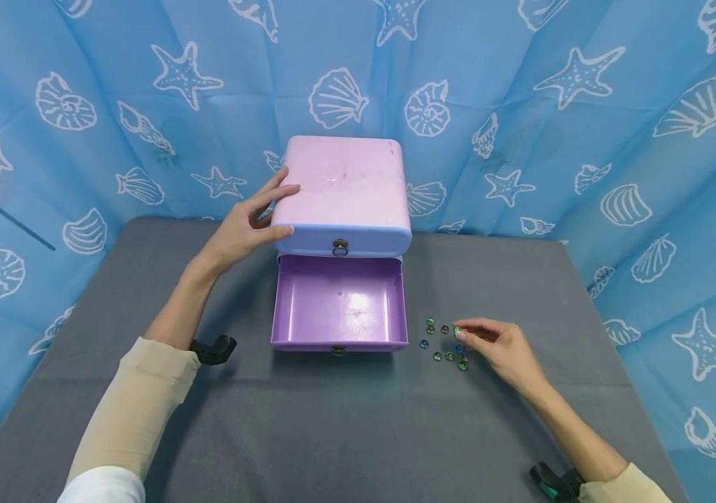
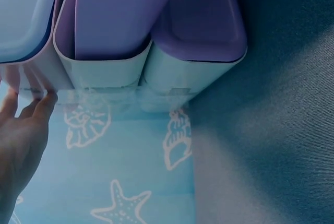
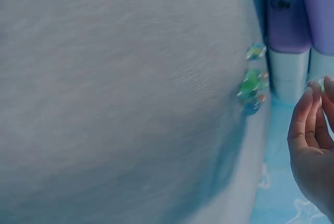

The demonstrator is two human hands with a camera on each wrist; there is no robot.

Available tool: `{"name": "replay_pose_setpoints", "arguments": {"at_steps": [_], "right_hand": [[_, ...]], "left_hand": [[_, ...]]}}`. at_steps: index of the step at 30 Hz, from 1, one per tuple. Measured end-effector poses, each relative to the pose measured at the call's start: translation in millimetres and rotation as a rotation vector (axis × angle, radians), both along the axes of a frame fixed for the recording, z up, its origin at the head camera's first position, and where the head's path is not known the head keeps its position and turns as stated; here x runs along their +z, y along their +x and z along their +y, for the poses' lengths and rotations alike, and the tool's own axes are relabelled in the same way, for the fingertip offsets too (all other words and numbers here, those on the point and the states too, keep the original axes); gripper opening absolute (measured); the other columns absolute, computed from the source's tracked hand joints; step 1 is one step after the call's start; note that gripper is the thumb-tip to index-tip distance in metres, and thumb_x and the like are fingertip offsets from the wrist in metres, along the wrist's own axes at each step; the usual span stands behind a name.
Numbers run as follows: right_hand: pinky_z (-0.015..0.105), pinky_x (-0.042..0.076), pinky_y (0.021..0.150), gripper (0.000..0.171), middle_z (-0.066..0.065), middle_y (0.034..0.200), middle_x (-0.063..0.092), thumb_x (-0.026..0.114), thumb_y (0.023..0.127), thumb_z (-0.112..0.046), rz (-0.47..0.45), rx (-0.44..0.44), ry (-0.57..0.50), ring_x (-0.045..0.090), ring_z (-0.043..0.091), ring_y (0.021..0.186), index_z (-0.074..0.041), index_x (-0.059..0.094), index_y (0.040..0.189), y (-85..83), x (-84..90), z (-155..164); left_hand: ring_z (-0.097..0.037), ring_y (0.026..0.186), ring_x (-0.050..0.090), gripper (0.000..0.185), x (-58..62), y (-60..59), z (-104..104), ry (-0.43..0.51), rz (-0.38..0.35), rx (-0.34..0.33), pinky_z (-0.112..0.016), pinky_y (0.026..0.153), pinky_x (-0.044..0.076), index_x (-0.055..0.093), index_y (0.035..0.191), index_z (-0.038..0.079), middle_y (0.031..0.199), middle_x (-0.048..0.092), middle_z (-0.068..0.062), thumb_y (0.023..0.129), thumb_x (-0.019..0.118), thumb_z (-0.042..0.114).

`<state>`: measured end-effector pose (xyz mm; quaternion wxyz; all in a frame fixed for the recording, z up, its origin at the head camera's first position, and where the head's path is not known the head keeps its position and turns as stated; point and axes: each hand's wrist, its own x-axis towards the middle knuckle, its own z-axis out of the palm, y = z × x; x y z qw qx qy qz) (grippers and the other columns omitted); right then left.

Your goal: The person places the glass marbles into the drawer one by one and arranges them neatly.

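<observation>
A small drawer unit (image 1: 345, 178) with a pink top stands toward the back of the table. Its purple middle drawer (image 1: 339, 300) is pulled out, while the blue top drawer (image 1: 370, 241) is closed. My left hand (image 1: 238, 227) rests on the unit's left front corner, fingers spread over the top and thumb by the front edge. To the right of the drawer, my right hand (image 1: 502, 349) pinches a green glass marble (image 1: 457, 330) between thumb and fingertips. Several loose glass marbles (image 1: 450, 356), green, blue and brownish, lie on the table below and left of that hand.
A grey cloth covers the table (image 1: 345, 433). Behind it hangs a blue curtain (image 1: 458, 63) printed with white shells and starfish. Below the pulled-out drawer, a closed purple bottom drawer (image 2: 203, 20) shows in the left wrist view. Both wrists wear black camera mounts (image 1: 214, 349).
</observation>
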<state>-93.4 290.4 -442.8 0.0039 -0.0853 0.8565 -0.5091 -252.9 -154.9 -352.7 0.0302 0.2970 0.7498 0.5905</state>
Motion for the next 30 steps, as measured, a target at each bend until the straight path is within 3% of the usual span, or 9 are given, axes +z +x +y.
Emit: {"name": "replay_pose_setpoints", "arguments": {"at_steps": [8, 15, 20, 26, 30], "right_hand": [[0.033, 0.058, 0.074, 0.021, 0.022, 0.101, 0.071, 0.067, 0.096, -0.014, 0.023, 0.047, -0.065, 0.070, 0.026, 0.084, -0.003, 0.072, 0.113, -17.6, 18.6, -20], [0.029, 0.057, 0.072, 0.020, 0.011, 0.099, 0.073, 0.067, 0.096, -0.015, 0.020, 0.093, -0.115, 0.069, 0.016, 0.082, -0.006, 0.073, 0.113, -31.8, 36.7, -40], [0.028, 0.057, 0.074, 0.019, 0.015, 0.102, 0.073, 0.069, 0.095, -0.014, 0.030, 0.122, -0.125, 0.070, 0.016, 0.084, -0.006, 0.074, 0.112, -40.0, 48.3, -53], [0.029, 0.058, 0.074, 0.021, 0.014, 0.104, 0.073, 0.070, 0.094, -0.013, 0.041, 0.159, -0.129, 0.069, 0.025, 0.087, -0.003, 0.073, 0.112, -47.4, 58.1, -69], [0.030, 0.058, 0.078, 0.024, 0.010, 0.106, 0.073, 0.071, 0.093, -0.013, 0.022, 0.183, -0.147, 0.069, 0.029, 0.091, 0.000, 0.072, 0.113, -51.6, 62.4, -80]], "left_hand": [[-0.010, 0.151, 0.011, 0.063, -0.9, -0.4, 0, -0.001, -0.002, -0.005, -0.053, 0.118, 0.018, 0.046, 0.150, 0.014, 0.164, 0.016, 0.012, 0.092, 0.072, 0.014], [-0.009, 0.150, 0.011, 0.062, 0.4, 0.4, 0, -0.021, 0.005, -0.005, -0.054, 0.118, 0.020, 0.047, 0.150, 0.017, 0.164, 0.015, 0.014, 0.093, 0.070, 0.014], [-0.009, 0.151, 0.010, 0.063, 2.8, 0.7, 1, -0.033, -0.005, -0.004, -0.055, 0.118, 0.019, 0.044, 0.151, 0.017, 0.165, 0.013, 0.013, 0.094, 0.069, 0.014], [-0.014, 0.152, 0.008, 0.062, 22.0, 15.7, 6, -0.045, -0.019, 0.000, -0.056, 0.118, 0.018, 0.042, 0.151, 0.007, 0.167, 0.011, 0.002, 0.094, 0.068, 0.011], [-0.012, 0.151, 0.009, 0.063, 14.5, 9.5, 5, -0.049, -0.011, 0.009, -0.055, 0.117, 0.020, 0.044, 0.151, 0.010, 0.166, 0.012, 0.006, 0.093, 0.069, 0.009]]}}
